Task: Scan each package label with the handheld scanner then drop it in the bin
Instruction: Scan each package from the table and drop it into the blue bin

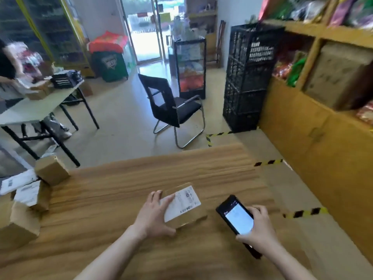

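A small brown cardboard package lies on the wooden table with its white barcode label facing up. My left hand grips the package's near-left side, thumb on the front edge and fingers over the label's left end. My right hand holds a black handheld scanner just right of the package; its lit screen faces up and its top end points away from me. A gap of table separates scanner and package. No bin is identifiable in view.
Several more cardboard packages with labels are piled at the table's left edge. Beyond stand a black chair, stacked black crates, a wooden shelf unit on the right, and a white folding table with a person at far left.
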